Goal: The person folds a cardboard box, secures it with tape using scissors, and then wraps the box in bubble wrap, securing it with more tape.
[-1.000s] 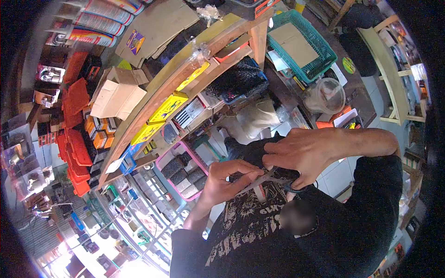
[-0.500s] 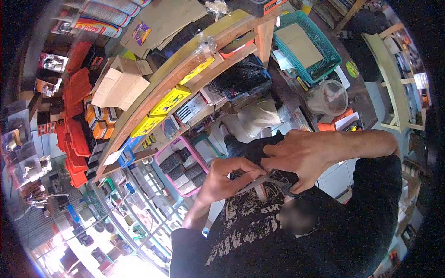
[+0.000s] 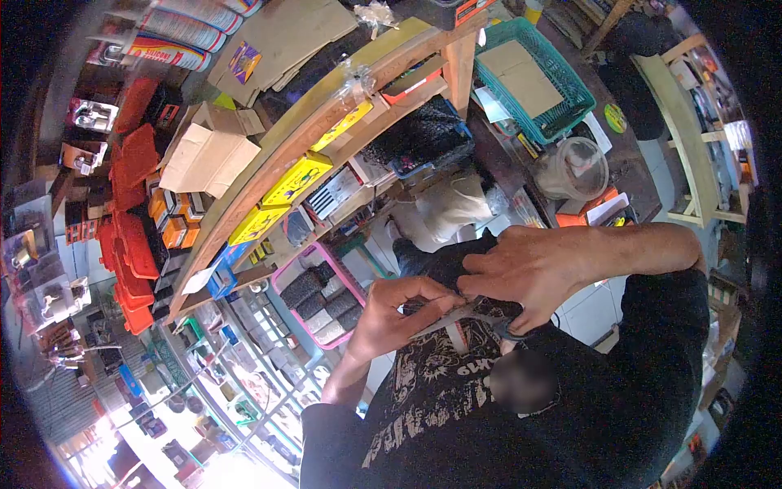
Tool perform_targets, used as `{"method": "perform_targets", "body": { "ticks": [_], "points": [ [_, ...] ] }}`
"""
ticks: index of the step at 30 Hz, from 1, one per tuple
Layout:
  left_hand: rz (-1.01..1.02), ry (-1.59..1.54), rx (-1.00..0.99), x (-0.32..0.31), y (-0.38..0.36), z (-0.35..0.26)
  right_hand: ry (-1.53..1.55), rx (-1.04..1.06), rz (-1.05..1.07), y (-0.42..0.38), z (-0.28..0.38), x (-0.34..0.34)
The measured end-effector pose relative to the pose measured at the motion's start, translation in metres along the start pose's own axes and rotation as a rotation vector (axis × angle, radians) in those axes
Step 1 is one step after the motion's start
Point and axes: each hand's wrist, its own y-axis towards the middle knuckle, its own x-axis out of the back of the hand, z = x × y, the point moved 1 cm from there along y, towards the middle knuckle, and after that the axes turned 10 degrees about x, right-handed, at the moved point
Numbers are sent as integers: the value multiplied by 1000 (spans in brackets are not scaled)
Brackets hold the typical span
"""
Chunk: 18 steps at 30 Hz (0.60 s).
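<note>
Both hands meet in front of the black printed shirt (image 3: 432,367). My left hand (image 3: 399,314) is closed in a pinch, thumb against fingers, at the edge of a thin greyish strip (image 3: 440,323). My right hand (image 3: 521,273) reaches in from the right with bent fingers, its fingertips touching the same spot as the left ones. The strip runs between the two hands; its kind I cannot make out. Dark material (image 3: 436,261) lies just beyond the fingers, partly covered by them. What sits between the fingertips is small and mostly hidden.
A wooden shelf edge (image 3: 269,147) curves beyond the hands, with yellow boxes (image 3: 297,179) under it. A pink basket (image 3: 322,297) of dark packs stands left. A teal basket (image 3: 570,90) and a clear tub (image 3: 574,167) are at upper right. Red bins (image 3: 134,244) line the far left.
The view has shifted very slightly. Both hands keep nearly the same pose, fingertips still together at the strip.
</note>
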Motion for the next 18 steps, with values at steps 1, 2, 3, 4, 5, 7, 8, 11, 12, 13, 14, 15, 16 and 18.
{"method": "perform_targets", "body": {
  "ticks": [1, 2, 3, 4, 5, 7, 8, 11, 12, 13, 14, 15, 16, 18],
  "points": [
    [-33, -36, 51, -1, -1, 4, -14, -6, 22, 0, 0, 0],
    [-68, -71, 101, -2, -3, 6, -15, -9, 20, 0, 1, 1],
    [-66, -71, 99, -2, -5, 4, 5, -26, 22, -1, 2, 2],
    [-83, -127, 123, 0, -6, 1, 24, -42, 23, -2, 3, 5],
    [-99, -184, 148, 1, -8, -1, 21, -44, 23, -4, 5, 8],
    [-93, -212, 94, -2, -9, 6, 26, -53, -50, -10, 9, 19],
    [-90, -238, 42, -3, -9, 10, 10, -48, -47, -15, 12, 28],
    [-170, -548, -33, -11, -4, 23, -38, -221, 86, -32, 16, 60],
    [-126, -532, -76, -10, -5, 34, -88, -273, 21, -35, 17, 73],
    [-72, -567, -160, -14, -2, 60, -138, -327, -44, -37, 17, 85],
    [-87, -372, -254, -19, 1, 72, -116, -419, -85, -32, 18, 98],
    [-101, -178, -345, -26, 3, 77, -185, -365, -209, -30, 11, 105],
    [-78, -189, -312, -35, 2, 78, -171, -453, -243, -19, 10, 120],
    [-28, -215, -208, -43, 1, 80, -231, -430, -411, 4, -8, 144]
  ]
}}
